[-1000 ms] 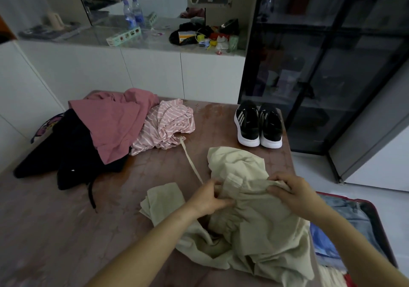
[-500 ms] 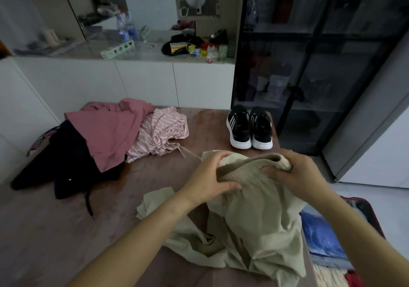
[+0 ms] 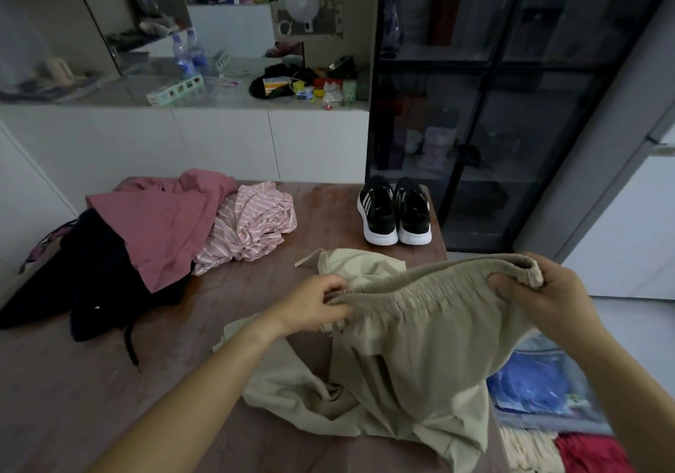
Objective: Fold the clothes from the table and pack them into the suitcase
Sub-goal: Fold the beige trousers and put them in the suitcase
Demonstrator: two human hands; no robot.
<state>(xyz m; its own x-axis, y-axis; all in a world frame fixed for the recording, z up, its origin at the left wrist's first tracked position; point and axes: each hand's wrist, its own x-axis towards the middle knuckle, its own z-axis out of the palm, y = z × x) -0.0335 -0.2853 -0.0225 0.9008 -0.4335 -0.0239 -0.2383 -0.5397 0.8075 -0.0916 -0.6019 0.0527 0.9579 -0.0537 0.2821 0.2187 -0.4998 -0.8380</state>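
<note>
Beige trousers (image 3: 420, 341) with an elastic waistband hang over the brown table (image 3: 109, 381). My left hand (image 3: 314, 308) pinches the waistband's left end and my right hand (image 3: 540, 297) grips its right end, stretching it wide above the table. The legs trail crumpled on the tabletop. At the back left lie a pink garment (image 3: 160, 224), a pink striped garment (image 3: 252, 224) and a black garment (image 3: 91, 275). The open suitcase (image 3: 540, 392) sits on the floor at lower right, holding blue, cream and red folded items.
A pair of black sneakers (image 3: 396, 213) stands at the table's far right corner. Behind is a white counter (image 3: 219, 136) cluttered with bottles and small items. A dark glass cabinet (image 3: 485, 107) rises to the right.
My hands have moved apart and lifted, pulling the waistband out wide from the bunched hold they had before. My view has tilted up slightly.
</note>
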